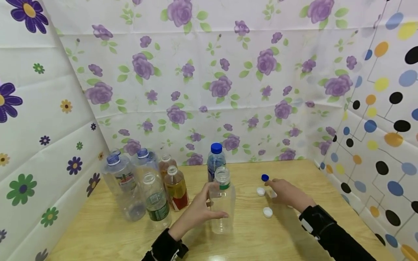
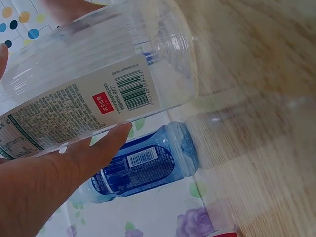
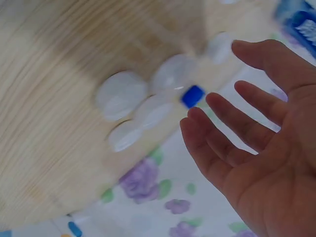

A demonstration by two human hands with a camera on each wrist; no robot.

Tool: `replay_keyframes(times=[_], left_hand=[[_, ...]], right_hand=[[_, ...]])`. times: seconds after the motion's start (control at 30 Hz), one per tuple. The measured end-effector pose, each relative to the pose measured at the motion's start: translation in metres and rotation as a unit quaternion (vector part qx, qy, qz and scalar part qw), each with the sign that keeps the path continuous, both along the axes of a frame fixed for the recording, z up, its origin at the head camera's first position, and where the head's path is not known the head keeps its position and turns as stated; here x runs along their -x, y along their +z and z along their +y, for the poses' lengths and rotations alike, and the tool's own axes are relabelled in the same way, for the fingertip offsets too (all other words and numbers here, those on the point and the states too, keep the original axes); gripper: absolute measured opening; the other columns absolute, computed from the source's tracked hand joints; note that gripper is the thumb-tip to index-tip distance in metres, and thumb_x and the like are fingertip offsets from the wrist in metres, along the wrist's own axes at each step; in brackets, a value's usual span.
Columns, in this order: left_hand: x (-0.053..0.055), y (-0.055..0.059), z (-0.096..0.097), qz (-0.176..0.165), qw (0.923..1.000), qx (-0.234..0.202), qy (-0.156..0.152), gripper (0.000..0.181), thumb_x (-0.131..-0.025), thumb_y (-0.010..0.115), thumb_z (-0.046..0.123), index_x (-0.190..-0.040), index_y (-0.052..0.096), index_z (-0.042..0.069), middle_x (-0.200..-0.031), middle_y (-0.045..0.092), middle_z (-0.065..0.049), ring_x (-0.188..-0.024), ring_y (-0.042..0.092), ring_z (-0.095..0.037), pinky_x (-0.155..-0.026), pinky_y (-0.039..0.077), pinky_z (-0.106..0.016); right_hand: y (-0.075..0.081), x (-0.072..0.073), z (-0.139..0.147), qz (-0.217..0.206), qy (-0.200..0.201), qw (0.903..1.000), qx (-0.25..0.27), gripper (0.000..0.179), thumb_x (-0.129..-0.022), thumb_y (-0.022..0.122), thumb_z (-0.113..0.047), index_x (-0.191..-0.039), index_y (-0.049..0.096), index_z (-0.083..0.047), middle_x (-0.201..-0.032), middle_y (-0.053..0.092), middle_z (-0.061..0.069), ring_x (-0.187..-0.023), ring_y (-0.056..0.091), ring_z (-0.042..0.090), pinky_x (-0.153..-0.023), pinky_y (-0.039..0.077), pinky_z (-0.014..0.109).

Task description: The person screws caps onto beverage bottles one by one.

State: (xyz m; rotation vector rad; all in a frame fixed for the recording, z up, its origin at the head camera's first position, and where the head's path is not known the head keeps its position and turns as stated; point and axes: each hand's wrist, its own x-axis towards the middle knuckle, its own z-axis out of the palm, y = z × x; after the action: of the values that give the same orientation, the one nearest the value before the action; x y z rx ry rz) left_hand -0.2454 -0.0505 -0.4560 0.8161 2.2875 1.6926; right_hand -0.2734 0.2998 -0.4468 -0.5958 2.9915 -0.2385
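Note:
My left hand [image 1: 202, 208] grips a clear plastic bottle [image 1: 223, 206] around its side, thumb in front. The bottle stands upright on the table, its mouth uncapped; a printed label with a barcode [image 2: 132, 90] shows in the left wrist view. My right hand [image 1: 289, 194] reaches over the loose caps, its fingers spread and slightly bent with nothing between them in the right wrist view. Near its fingertips lie a blue cap [image 3: 192, 96] and several white caps [image 3: 122, 95]. In the head view, one white cap [image 1: 267, 212] sits nearer to me than the others.
Behind the held bottle stands a blue-labelled bottle [image 1: 216, 161] with its blue cap on. Several uncapped bottles cluster at left, including a green-labelled one [image 1: 158, 206] and one with amber liquid [image 1: 176, 188]. Patterned sheets [image 1: 209, 79] wall in the wooden table [image 1: 248, 239].

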Motion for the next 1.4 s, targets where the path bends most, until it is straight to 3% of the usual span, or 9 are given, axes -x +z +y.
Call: replay_keyframes(times=[0.07,0.37,0.67,0.93,1.1,1.27,1.4], left_hand=[[0.001,0.000,0.000,0.003,1.0000,-0.002,-0.003,0.089,-0.082,0.089,0.028,-0.150,0.034,0.013,-0.154,0.041,-0.018,-0.135,0.049,-0.041,-0.104,0.051,-0.059],[0.001,0.003,-0.003,0.004,0.9995,-0.005,-0.030,0.083,-0.087,0.084,0.021,-0.151,0.031,0.012,-0.155,0.039,-0.017,-0.138,0.046,-0.041,-0.107,0.048,-0.060],[0.002,0.005,-0.003,-0.013,0.9991,-0.015,-0.037,0.076,-0.088,0.084,0.023,-0.147,0.037,0.013,-0.152,0.044,-0.015,-0.135,0.050,-0.039,-0.108,0.048,-0.059],[0.001,0.005,-0.004,-0.015,0.9993,-0.011,-0.031,0.077,-0.087,0.084,0.027,-0.147,0.037,0.015,-0.152,0.044,-0.013,-0.135,0.050,-0.038,-0.109,0.047,-0.059],[0.001,0.005,-0.005,-0.016,0.9994,-0.009,-0.029,0.076,-0.087,0.084,0.026,-0.147,0.038,0.017,-0.151,0.045,-0.013,-0.135,0.050,-0.037,-0.109,0.047,-0.058],[0.001,0.004,-0.005,-0.018,0.9994,-0.011,-0.027,0.074,-0.087,0.084,0.024,-0.146,0.039,0.018,-0.151,0.046,-0.012,-0.134,0.051,-0.037,-0.109,0.048,-0.057],[0.002,0.004,-0.004,-0.016,0.9994,-0.012,-0.027,0.075,-0.087,0.085,0.027,-0.146,0.040,0.017,-0.150,0.047,-0.012,-0.133,0.052,-0.037,-0.108,0.049,-0.058]], right_hand=[[-0.004,0.003,0.006,-0.007,-0.003,0.9999,-0.015,0.049,-0.087,0.078,-0.001,-0.133,0.060,0.000,-0.121,0.063,0.022,-0.107,0.063,0.039,-0.088,0.058,0.049],[-0.011,0.012,0.016,0.010,0.020,0.9982,-0.056,0.030,-0.085,0.079,0.001,-0.113,0.068,-0.006,-0.100,0.062,0.013,-0.092,0.063,0.037,-0.081,0.058,0.049],[-0.020,0.013,0.017,0.060,0.053,0.9943,-0.070,0.025,-0.084,0.074,0.009,-0.102,0.069,-0.007,-0.089,0.062,0.009,-0.080,0.063,0.029,-0.072,0.058,0.040],[-0.010,0.010,0.007,0.063,0.041,0.9940,-0.080,0.027,-0.085,0.078,0.005,-0.109,0.069,-0.004,-0.095,0.063,0.011,-0.083,0.063,0.029,-0.075,0.058,0.040],[-0.002,0.011,-0.001,0.066,0.034,0.9964,-0.040,0.035,-0.083,0.082,0.000,-0.114,0.065,-0.002,-0.100,0.059,0.013,-0.084,0.063,0.029,-0.071,0.057,0.037],[0.017,0.007,-0.017,0.099,0.046,0.9939,0.013,0.039,-0.084,0.081,0.002,-0.118,0.060,-0.002,-0.109,0.058,0.016,-0.092,0.063,0.031,-0.073,0.057,0.037],[0.040,-0.003,-0.038,0.146,0.065,0.9857,0.054,0.042,-0.086,0.080,0.000,-0.122,0.059,-0.002,-0.117,0.059,0.016,-0.101,0.064,0.033,-0.079,0.059,0.040]])
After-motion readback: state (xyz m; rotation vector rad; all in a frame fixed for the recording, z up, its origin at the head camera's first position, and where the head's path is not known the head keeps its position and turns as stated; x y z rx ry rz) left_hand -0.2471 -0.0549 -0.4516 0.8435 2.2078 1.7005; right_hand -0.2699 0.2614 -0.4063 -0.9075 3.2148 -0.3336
